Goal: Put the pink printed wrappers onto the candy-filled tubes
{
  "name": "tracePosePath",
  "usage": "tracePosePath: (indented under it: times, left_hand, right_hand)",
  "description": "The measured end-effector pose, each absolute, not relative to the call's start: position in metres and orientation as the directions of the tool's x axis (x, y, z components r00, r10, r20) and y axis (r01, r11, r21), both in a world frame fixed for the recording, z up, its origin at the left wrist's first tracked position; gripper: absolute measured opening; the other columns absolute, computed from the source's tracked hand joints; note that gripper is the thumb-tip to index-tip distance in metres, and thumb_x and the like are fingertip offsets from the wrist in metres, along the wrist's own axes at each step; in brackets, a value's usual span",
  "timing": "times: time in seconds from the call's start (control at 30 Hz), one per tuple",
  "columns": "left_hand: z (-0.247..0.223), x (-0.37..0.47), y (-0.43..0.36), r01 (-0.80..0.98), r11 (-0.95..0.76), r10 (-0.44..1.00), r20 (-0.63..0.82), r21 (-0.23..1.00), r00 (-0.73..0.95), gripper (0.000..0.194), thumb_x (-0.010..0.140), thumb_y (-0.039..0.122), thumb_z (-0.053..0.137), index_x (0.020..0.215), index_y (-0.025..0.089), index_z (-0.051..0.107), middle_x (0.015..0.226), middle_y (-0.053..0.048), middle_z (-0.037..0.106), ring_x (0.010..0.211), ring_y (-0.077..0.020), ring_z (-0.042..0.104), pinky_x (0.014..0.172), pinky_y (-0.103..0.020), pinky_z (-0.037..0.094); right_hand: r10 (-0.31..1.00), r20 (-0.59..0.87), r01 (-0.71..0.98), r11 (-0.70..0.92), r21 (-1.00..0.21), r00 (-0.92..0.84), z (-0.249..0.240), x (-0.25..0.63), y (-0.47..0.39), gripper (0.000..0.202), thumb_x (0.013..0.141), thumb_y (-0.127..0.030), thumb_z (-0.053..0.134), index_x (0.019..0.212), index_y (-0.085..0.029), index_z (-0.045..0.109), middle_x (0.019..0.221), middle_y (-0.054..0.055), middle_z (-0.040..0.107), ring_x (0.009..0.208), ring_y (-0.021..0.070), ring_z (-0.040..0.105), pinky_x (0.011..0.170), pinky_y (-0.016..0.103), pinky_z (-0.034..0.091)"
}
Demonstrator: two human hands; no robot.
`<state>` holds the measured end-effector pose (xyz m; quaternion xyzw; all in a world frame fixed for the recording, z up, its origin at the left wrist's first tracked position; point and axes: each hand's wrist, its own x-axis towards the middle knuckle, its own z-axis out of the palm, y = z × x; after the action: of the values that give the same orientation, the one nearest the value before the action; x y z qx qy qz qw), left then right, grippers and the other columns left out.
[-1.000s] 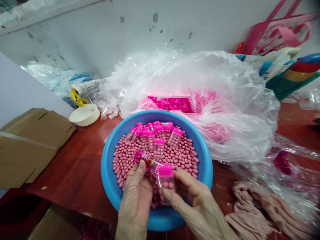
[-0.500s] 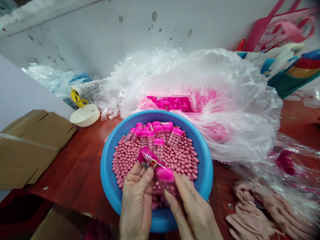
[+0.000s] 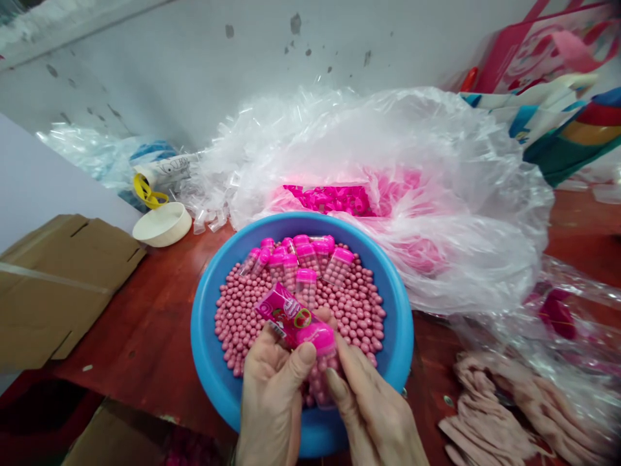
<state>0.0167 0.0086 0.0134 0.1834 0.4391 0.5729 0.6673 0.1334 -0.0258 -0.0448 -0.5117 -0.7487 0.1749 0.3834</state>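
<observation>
Both hands are over a blue basin (image 3: 204, 349) filled with round pink balls (image 3: 242, 323). Between them is a small clear bottle (image 3: 320, 382) with a bright pink cap (image 3: 316, 336) and pink balls inside. A printed pink plastic sleeve (image 3: 284, 310) extends from the cap end toward the upper left. My left hand (image 3: 274, 395) pinches the sleeve, its thumb beside the cap. My right hand (image 3: 373, 404) is closed round the bottle's lower part, partly hiding it. Several similar capped bottles (image 3: 306, 255) lie on the balls at the basin's far side.
Behind the basin, a large clear plastic bag (image 3: 466, 213) holds pink pieces (image 3: 339, 199). Flattened cardboard (image 3: 63, 285) lies left, near a white round dish (image 3: 163, 225) and yellow tape roll (image 3: 148, 191). A pale pink cloth (image 3: 490, 408) sits at right on the red table (image 3: 160, 336).
The printed sleeve has turned and shows a wider face. My left thumb has shifted right toward the cap, and the bottle has tipped more upright and come slightly nearer.
</observation>
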Motion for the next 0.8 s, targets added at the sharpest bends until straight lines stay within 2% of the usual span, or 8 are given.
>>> tracePosePath:
  times: [0.1,0.17,0.27,0.37,0.5,0.57,0.63,0.8]
  left_hand:
    - [0.014,0.015,0.008,-0.616,0.281,0.928,-0.373,0.736,-0.021,0.044,0.072,0.017,0.074,0.116,0.018,0.066,0.101,-0.014,0.075,0.099,-0.0291,0.067,0.085,-0.039,0.053]
    - [0.013,0.014,0.008,-0.635,0.288,0.927,-0.376,0.717,-0.004,0.04,0.073,0.018,0.073,0.113,0.02,0.068,0.105,-0.013,0.074,0.103,-0.0291,0.065,0.088,-0.038,0.052]
    - [0.011,0.013,0.01,-0.662,0.285,0.916,-0.401,0.694,-0.026,0.036,0.074,0.014,0.071,0.11,0.021,0.07,0.108,-0.012,0.073,0.106,-0.0277,0.064,0.09,-0.037,0.05]
    - [0.01,0.012,0.012,-0.669,0.331,0.891,-0.454,0.665,-0.01,0.025,0.074,0.016,0.071,0.099,0.016,0.074,0.1,-0.014,0.075,0.1,-0.0289,0.066,0.087,-0.037,0.051]
    - [0.007,0.009,0.014,-0.649,0.382,0.883,-0.466,0.658,0.048,0.027,0.068,0.022,0.077,0.093,0.015,0.076,0.091,-0.014,0.076,0.089,-0.0286,0.069,0.069,-0.031,0.055]
    - [0.006,0.007,0.015,-0.631,0.405,0.884,-0.461,0.662,0.083,0.031,0.063,0.026,0.081,0.092,0.014,0.077,0.087,-0.014,0.076,0.081,-0.0279,0.07,0.05,-0.023,0.05]
    - [0.004,0.006,0.015,-0.613,0.424,0.885,-0.449,0.667,0.125,0.032,0.06,0.028,0.083,0.088,0.012,0.078,0.081,-0.014,0.076,0.074,-0.0272,0.07,0.04,-0.02,0.043]
    - [0.002,0.006,0.015,-0.631,0.424,0.884,-0.449,0.649,0.132,0.033,0.063,0.036,0.08,0.087,0.012,0.078,0.071,-0.013,0.075,0.066,-0.025,0.069,0.04,-0.021,0.044]
  right_hand:
    - [0.904,0.392,0.628,0.408,-0.663,-0.173,-0.045,0.134,-0.026,0.047,0.096,-0.019,0.04,0.141,-0.008,0.036,0.135,0.019,0.054,0.122,0.0215,0.054,0.099,0.029,0.046]
    - [0.887,0.433,0.625,0.431,-0.65,-0.162,-0.046,0.134,-0.026,0.048,0.095,-0.017,0.042,0.142,-0.008,0.035,0.133,0.019,0.056,0.121,0.0223,0.055,0.099,0.03,0.046]
    - [0.865,0.487,0.604,0.453,-0.656,-0.12,-0.049,0.132,-0.026,0.056,0.092,-0.014,0.048,0.145,-0.015,0.029,0.129,0.015,0.06,0.115,0.0224,0.06,0.097,0.033,0.05]
    - [0.858,0.509,0.583,0.448,-0.678,-0.068,-0.051,0.126,-0.027,0.058,0.091,-0.013,0.05,0.144,-0.021,0.03,0.12,0.012,0.065,0.107,0.023,0.064,0.091,0.036,0.054]
    - [0.855,0.515,0.593,0.388,-0.706,0.053,-0.05,0.115,-0.03,0.048,0.093,-0.017,0.047,0.14,-0.021,0.039,0.113,0.012,0.068,0.1,0.0262,0.067,0.087,0.04,0.055]
    - [0.846,0.524,0.614,0.363,-0.701,0.098,-0.048,0.111,-0.031,0.041,0.094,-0.02,0.043,0.135,-0.02,0.047,0.109,0.013,0.07,0.099,0.0281,0.067,0.087,0.042,0.055]
    - [0.843,0.527,0.624,0.352,-0.698,0.113,-0.046,0.111,-0.03,0.038,0.094,-0.022,0.042,0.13,-0.02,0.053,0.104,0.012,0.072,0.097,0.0286,0.068,0.085,0.042,0.056]
    - [0.846,0.533,0.586,0.42,-0.694,0.024,-0.038,0.123,-0.022,0.034,0.091,-0.02,0.049,0.124,-0.019,0.057,0.096,0.01,0.073,0.089,0.0255,0.07,0.078,0.035,0.059]
